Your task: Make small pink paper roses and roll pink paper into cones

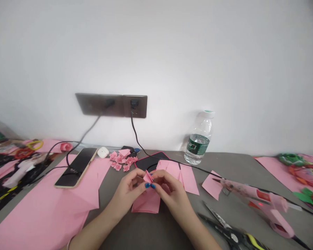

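Between my two hands is a small folded piece of pink paper point(148, 177), held up over the middle of the table. My left hand point(130, 189) pinches it from the left and my right hand point(169, 189) from the right, with both thumbs side by side at its lower edge. Below my hands lies a stack of pink paper squares point(146, 203). Several small folded pink paper flowers point(118, 160) sit grouped behind my left hand. More cut pink paper point(189, 178) lies to the right, behind my right hand.
Large pink sheets point(54, 205) and a phone point(77, 167) lie left. A water bottle point(199, 139) stands by the wall. Open scissors point(231, 232) and a pink glue gun point(271, 205) are right. Black cables point(151, 157) cross the table point(232, 161).
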{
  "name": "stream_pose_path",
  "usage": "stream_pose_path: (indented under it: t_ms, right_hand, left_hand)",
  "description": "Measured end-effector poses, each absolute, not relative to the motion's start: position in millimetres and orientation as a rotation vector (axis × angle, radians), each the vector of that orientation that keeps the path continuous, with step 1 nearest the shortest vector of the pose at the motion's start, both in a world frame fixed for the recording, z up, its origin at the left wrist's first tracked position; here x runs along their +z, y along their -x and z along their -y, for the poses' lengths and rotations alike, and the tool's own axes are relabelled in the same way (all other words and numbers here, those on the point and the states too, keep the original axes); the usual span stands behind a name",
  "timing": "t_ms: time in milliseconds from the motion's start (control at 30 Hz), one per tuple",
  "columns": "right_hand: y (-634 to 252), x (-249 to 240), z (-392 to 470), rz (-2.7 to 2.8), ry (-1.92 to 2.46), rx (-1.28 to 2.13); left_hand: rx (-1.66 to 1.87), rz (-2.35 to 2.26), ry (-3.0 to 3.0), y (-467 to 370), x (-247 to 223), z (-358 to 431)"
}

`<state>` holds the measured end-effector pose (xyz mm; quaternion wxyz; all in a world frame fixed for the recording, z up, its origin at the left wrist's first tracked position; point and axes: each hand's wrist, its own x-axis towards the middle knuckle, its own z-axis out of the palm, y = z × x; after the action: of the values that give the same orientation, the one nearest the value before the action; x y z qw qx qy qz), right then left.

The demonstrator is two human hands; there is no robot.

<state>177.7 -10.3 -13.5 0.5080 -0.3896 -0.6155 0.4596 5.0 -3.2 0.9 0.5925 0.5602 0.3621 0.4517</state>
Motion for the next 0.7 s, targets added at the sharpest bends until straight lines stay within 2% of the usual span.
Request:
stream_pose_path:
  t_ms: [700]
  right_hand:
    - [-176.0, -12.7, 8.6, 1.453, 0.854, 1.012]
  left_hand:
    - [1.168, -0.95, -1.406, -5.2, -0.5, 5.9]
